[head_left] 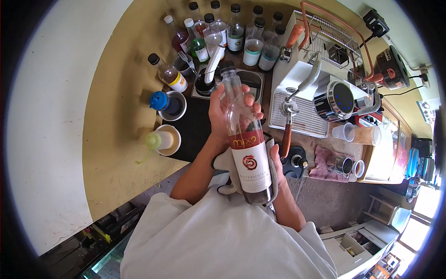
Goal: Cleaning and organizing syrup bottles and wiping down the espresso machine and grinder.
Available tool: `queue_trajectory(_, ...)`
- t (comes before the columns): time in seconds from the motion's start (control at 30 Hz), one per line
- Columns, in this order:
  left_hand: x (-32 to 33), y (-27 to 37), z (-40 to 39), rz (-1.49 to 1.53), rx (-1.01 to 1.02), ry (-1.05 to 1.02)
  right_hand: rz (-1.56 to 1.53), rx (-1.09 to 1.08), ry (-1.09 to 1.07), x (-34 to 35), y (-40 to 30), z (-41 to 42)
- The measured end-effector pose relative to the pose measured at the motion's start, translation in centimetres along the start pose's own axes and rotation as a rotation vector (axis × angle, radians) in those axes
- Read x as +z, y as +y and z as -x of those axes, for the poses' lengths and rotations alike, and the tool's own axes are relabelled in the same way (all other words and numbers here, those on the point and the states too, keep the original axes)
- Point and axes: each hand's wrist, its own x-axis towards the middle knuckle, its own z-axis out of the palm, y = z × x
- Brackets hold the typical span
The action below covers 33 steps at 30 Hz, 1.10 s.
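A clear glass syrup bottle [249,164] leans in front of my chest, with a black cap, a little dark liquid at its base and a white and dark red label bearing writing. My left hand [218,117] wraps round the upper part from behind, its fingertips showing on the far side. Lower down, my right hand [277,160] presses a pale grey cloth [230,169] with dark edging against the bottle's side. That cloth passes behind the bottle and shows on both sides of it. Most of the right fingers are hidden behind the bottle and cloth.
Several syrup bottles [235,38] line the back wall beside a small sink [263,78]. A white espresso machine [278,83] stands right, its wooden portafilter handle [286,139] jutting forward. Two squeeze bottles sit in white cups [177,144] at left; a pink towel [320,164] lies right.
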Motion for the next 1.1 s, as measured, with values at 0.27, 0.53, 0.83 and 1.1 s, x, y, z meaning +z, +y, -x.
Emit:
queue_trajectory(0.27,1.6,2.1,-0.9,-0.22,0.084,0.122,0.205,-0.029,0.104,-0.5,0.0,0.9)
queue_trajectory(0.53,1.8,2.4,-0.9,-0.312,0.103,0.189,0.433,-0.028,0.119,-3.7,0.3,2.0)
queue_trajectory(0.83,2.8,2.4,-0.5,-0.388,0.139,0.232,0.275,-0.071,0.155,0.5,-0.2,1.2)
queue_trajectory(1.1,2.7,1.8,-0.3,-0.448,0.103,0.252,0.313,-0.115,0.239,0.8,-0.6,0.3)
